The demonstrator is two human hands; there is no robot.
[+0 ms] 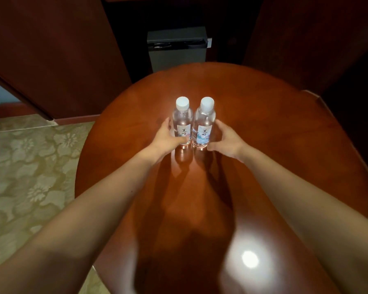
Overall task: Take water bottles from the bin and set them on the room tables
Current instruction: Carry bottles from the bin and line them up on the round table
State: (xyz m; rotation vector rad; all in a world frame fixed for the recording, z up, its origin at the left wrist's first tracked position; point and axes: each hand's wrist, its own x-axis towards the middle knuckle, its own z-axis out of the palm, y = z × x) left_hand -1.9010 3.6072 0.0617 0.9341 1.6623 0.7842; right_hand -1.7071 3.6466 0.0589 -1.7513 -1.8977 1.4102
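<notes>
Two water bottles, the left bottle [182, 122] and the right bottle [204, 124], stand upright side by side near the middle of the round table [263, 124]. The left hand [166, 139] grips the left bottle low down, thumb across its front. The right hand [226, 139] cups the right bottle with curled fingers; I cannot tell whether it truly grasps. Placing looks nearly done; next, both hands should let go gently and withdraw without tipping them. Beyond the table's far edge sits a grey box [176, 49]; carpet [30, 166] lies to the table's left.

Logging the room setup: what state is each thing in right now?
Left clear plastic water bottle, white cap: upright, capped, gripped by left hand.
Right clear plastic water bottle, white cap: upright, capped, gripped by right hand.
Round brown wooden table: bears both bottles.
</notes>
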